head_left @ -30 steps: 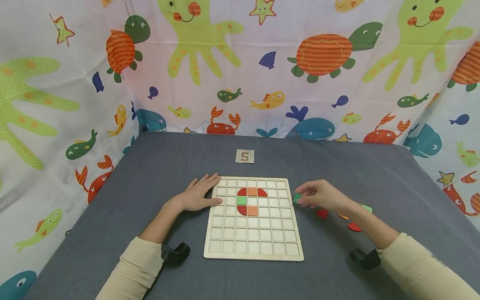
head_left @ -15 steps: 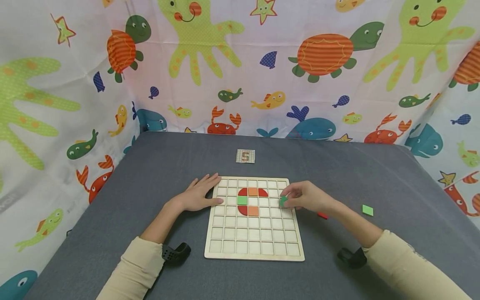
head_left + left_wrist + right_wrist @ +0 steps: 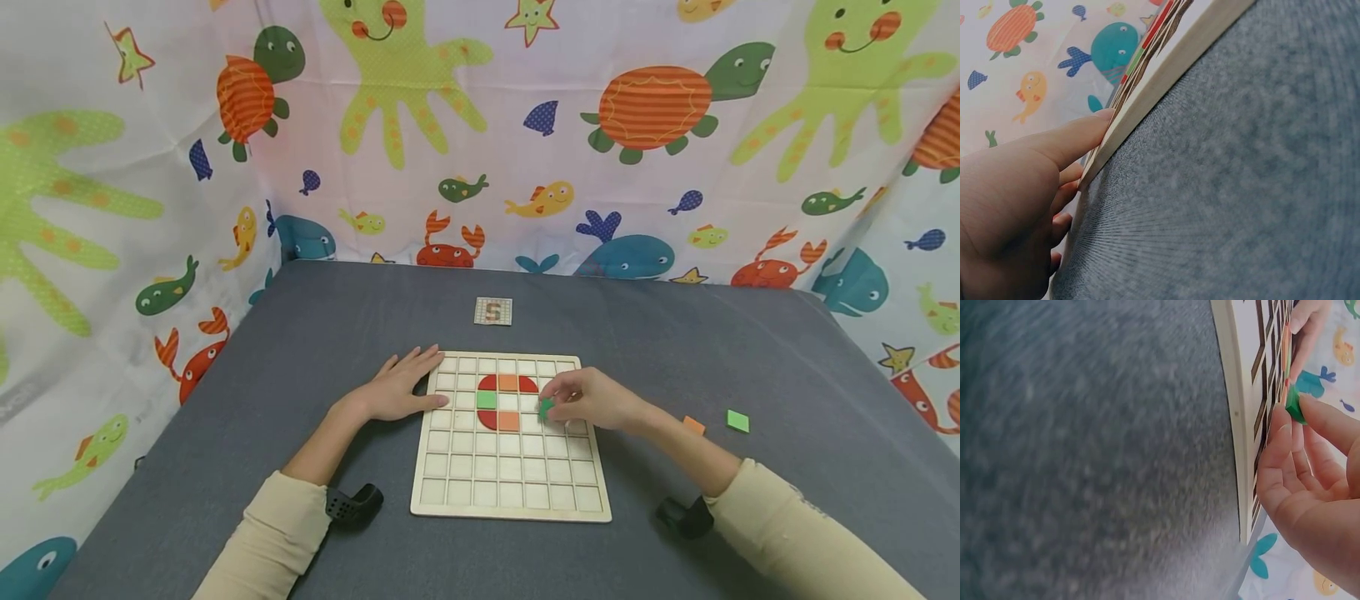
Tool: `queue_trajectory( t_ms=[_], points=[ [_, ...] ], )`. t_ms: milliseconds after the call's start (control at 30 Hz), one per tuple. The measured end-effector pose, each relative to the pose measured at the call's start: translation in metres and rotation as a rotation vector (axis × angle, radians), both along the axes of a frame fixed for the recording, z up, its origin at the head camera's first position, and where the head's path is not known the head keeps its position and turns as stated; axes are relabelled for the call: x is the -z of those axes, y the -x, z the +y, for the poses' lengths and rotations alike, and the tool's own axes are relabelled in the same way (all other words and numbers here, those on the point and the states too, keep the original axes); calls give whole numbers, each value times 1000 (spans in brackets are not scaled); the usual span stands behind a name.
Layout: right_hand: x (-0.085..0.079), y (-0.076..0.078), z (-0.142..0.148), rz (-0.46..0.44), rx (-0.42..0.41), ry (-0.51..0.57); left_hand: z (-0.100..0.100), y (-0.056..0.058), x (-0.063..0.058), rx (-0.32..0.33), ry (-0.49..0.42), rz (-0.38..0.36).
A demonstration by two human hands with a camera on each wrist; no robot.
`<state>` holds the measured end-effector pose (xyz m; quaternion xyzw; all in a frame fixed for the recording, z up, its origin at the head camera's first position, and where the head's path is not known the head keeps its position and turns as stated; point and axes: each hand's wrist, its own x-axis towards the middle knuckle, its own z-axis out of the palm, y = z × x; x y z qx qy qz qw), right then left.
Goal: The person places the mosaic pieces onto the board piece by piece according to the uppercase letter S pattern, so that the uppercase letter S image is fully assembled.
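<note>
A wooden grid board lies flat on the table. On it sit red rounded pieces, orange squares and a light green square. Over the board's right half, my right hand pinches a darker green tile between thumb and fingers, just right of the coloured pieces. The right wrist view shows this green tile held tilted at the fingertips. My left hand rests at the board's upper left edge with fingers stretched out, its thumb on the rim.
A small card with a grid and an S-shaped pattern lies behind the board. To the right on the grey table are a light green square and an orange piece, partly behind my right forearm. Printed cloth surrounds the table.
My right hand has carried the green tile leftward, from beside the board's right edge to over its grid. My left hand stays put on the board's edge.
</note>
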<state>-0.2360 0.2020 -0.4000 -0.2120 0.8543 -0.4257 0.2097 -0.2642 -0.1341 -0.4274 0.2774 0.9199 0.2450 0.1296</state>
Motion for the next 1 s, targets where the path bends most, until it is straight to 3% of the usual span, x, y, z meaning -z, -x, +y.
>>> queue_trajectory(
  t_ms=[400,1000],
  points=[
    [1,-2,-11,40,-22,-7,1,0,-3,0,-3,2],
    [-6,-7,-30,107,-15,-111,2,-1,-2,-14,18,1]
  ],
)
